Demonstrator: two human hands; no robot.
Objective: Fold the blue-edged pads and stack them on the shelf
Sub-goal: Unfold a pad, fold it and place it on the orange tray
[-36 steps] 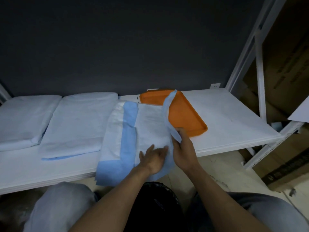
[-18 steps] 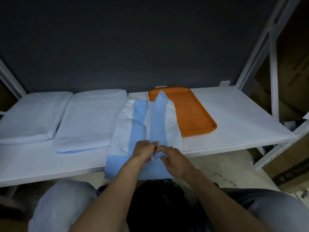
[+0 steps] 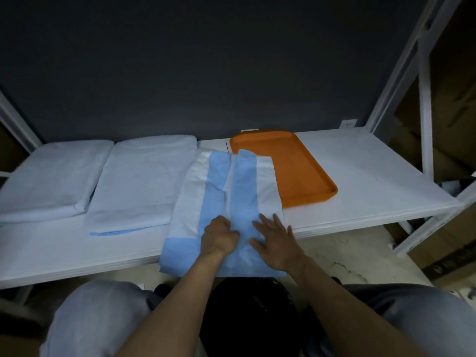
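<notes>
A white pad with blue edges [image 3: 226, 191] lies on the white shelf [image 3: 360, 181], both long sides folded inward so two blue strips run up its middle. Its near end hangs over the shelf's front edge. My left hand [image 3: 219, 235] rests on the pad's near part with fingers curled into the fabric between the strips. My right hand [image 3: 275, 240] presses flat on the right flap, fingers spread. A folded pad [image 3: 144, 184] lies to the left, and a thicker folded stack [image 3: 51, 176] sits at the far left.
An orange tray [image 3: 288, 166] sits on the shelf just right of the pad, its left edge partly under it. White shelf posts [image 3: 425, 104] rise at the right. Cardboard boxes [image 3: 453, 73] stand beyond them. My knees and a black bin are below the shelf.
The pad's right flap, lifted by my right hand a second ago, now lies folded over the middle. My right hand has let go and flattened on it.
</notes>
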